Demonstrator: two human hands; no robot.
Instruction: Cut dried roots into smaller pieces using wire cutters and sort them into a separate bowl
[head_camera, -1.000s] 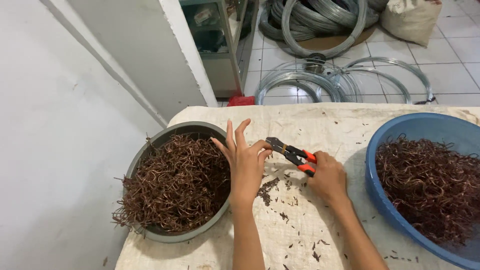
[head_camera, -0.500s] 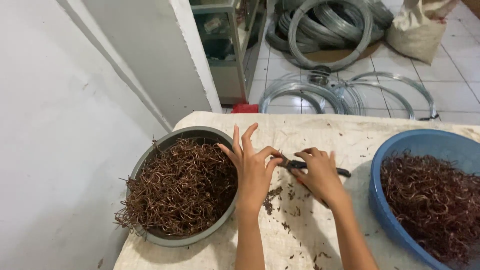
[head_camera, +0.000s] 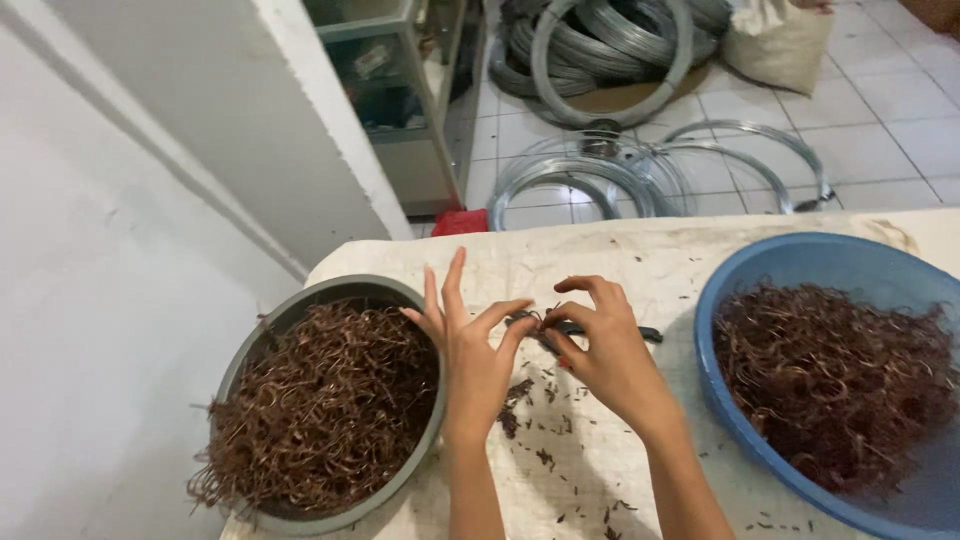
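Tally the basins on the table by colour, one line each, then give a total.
Grey basin, full of brown wire pieces: 1
Blue basin, full of brown wire pieces: 1
Total: 2

The left hand and right hand work between them over the cloth-covered table.
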